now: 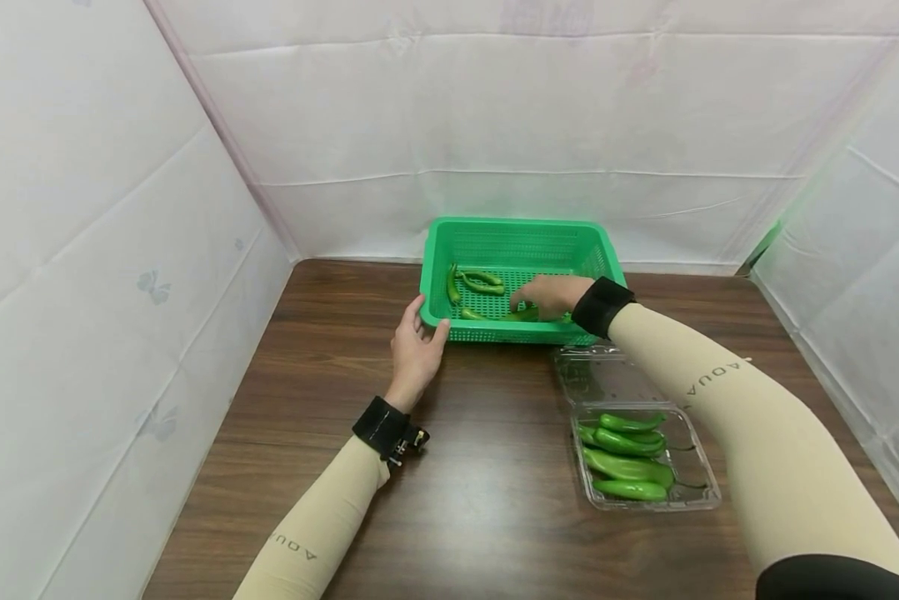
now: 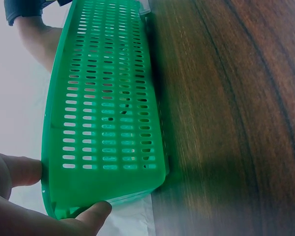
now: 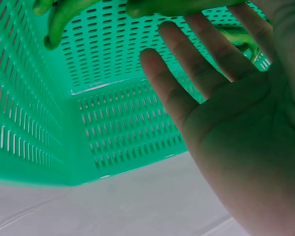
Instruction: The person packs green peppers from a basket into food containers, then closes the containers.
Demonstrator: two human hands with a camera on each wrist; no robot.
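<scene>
The left hand (image 1: 415,350) grips the near left corner of the green slotted plastic basket (image 1: 512,242), while the right hand (image 1: 550,293), fingers spread straight, reaches over long green peppers (image 1: 481,282) inside.

A basket (image 1: 516,246) holding peppers (image 1: 481,283) sits at the table's (image 1: 479,517) far edge, with a clamshell tray (image 1: 700,492) of peppers (image 1: 627,454) nearer, to its right.

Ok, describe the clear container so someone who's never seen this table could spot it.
On the brown wooden table, look just in front of the green slotted basket, under the right forearm. The clear plastic clamshell box lies open there, holding green peppers; it alone is see-through.
</scene>
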